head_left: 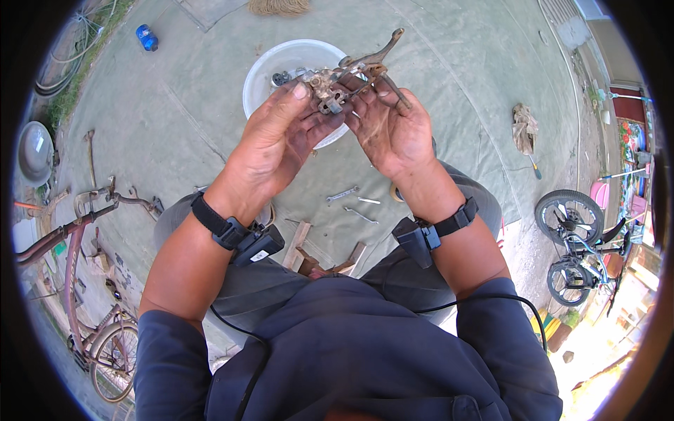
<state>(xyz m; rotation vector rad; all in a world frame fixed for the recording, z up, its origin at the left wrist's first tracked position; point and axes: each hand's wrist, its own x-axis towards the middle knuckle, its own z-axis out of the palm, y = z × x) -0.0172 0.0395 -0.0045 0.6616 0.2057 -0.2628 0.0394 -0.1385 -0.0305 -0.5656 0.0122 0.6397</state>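
Both of my greasy hands are closed loosely around a rusty metal assembly (326, 90) with small jointed fittings, a curved lever arm rising to the upper right and a rod slanting down to the right. My left hand (284, 133) has its thumb against the left part, fingers curled beneath. My right hand (390, 130) supports the right part, thumb by the slanting rod, palm partly turned up. Behind them sits a white plastic basin (260, 74) with small dark round parts (281, 78) inside, partly hidden by my hands.
Wrenches (344, 193) and wooden pieces (298, 235) lie between my legs on a green mat (456, 84). A pink bicycle (77, 281) is at the left, another bicycle (576, 245) at the right. A blue container (147, 38), straw broom (288, 5), metal bowl (35, 154) and cloth (525, 130) surround me.
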